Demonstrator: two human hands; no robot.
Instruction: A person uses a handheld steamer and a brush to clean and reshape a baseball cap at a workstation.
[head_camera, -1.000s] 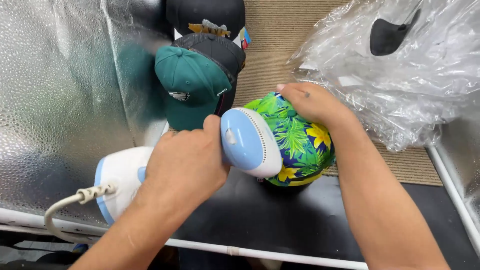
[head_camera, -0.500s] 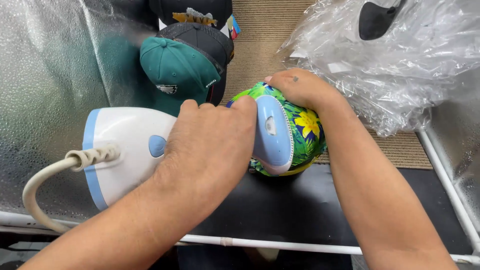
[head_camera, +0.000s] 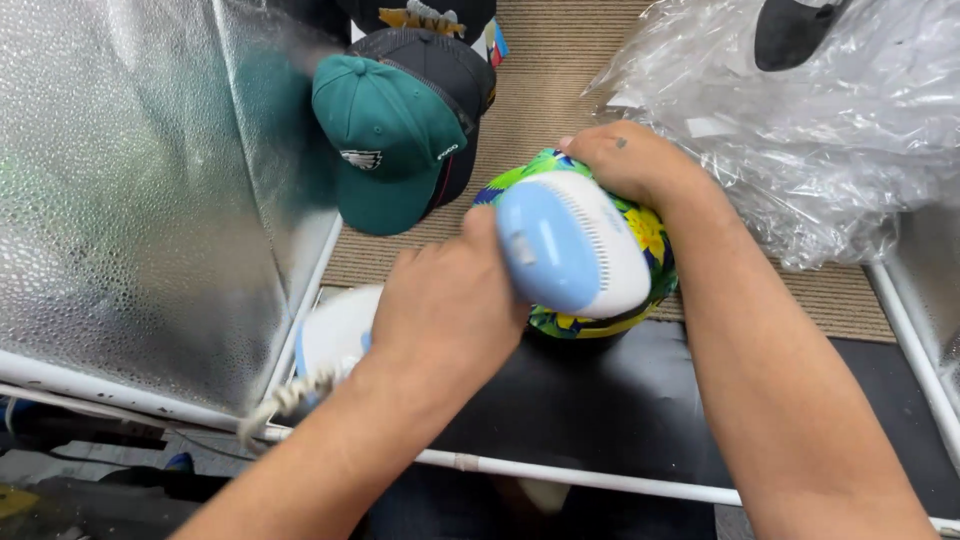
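My left hand (head_camera: 445, 315) grips a white and light blue handheld steamer (head_camera: 572, 245), its head pressed against a floral cap (head_camera: 650, 235) of green, yellow and blue. My right hand (head_camera: 630, 160) rests on the far top of that cap and holds it steady. The cap sits on a dark form over a black mat (head_camera: 600, 410). The steamer's braided cord (head_camera: 285, 400) trails down to the left. Most of the cap's front is hidden behind the steamer head.
A teal cap (head_camera: 385, 135) lies stacked on dark caps (head_camera: 450, 70) at the back left. A shiny silver panel (head_camera: 130, 200) walls the left side. Crinkled clear plastic bags (head_camera: 800, 120) with a dark cap inside fill the right. White tubing (head_camera: 560, 475) edges the front.
The steamer has swung round: its head now faces up over the cap's front, and my left hand has moved lower and right. My right hand stays on the cap.
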